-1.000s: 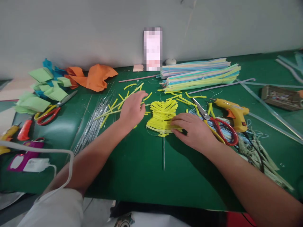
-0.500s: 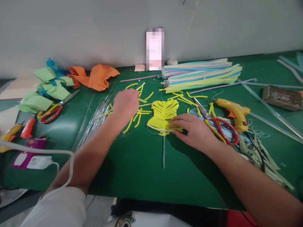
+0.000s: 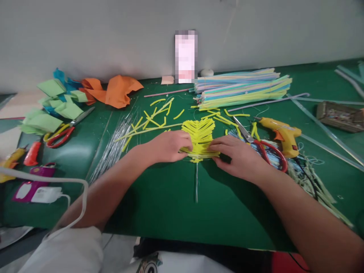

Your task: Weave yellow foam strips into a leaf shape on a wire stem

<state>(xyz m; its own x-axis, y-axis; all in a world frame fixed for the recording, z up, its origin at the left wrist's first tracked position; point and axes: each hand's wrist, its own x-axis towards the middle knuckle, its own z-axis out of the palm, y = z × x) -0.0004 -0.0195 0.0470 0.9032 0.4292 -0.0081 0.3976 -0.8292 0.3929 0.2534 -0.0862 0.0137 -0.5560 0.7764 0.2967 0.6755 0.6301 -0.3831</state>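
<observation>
A leaf shape built from yellow pipe cleaners (image 3: 198,131) lies on the green table, its thin wire stem (image 3: 196,185) pointing toward me. My left hand (image 3: 173,146) is closed at the leaf's lower left edge, fingertips curled over the strips. On the opposite edge, my right hand (image 3: 234,155) pinches the lower right ends between thumb and fingers. The fingers cover parts of both edges. Cut yellow pipe cleaner pieces (image 3: 152,120) are scattered beyond my left hand. Red-handled scissors (image 3: 265,151) lie just past my right hand.
Colourful pipe cleaners (image 3: 244,91) are bundled at the back near a propped phone (image 3: 185,57). A yellow glue gun (image 3: 281,134) and a small box (image 3: 339,116) sit right. Silvery wires (image 3: 113,144), crumpled orange paper (image 3: 121,91), other scissors (image 3: 61,136) and a white cable (image 3: 83,197) occupy the left.
My left hand has come down and right from the scattered yellow pieces to the leaf's left edge. My right hand stays at the right edge.
</observation>
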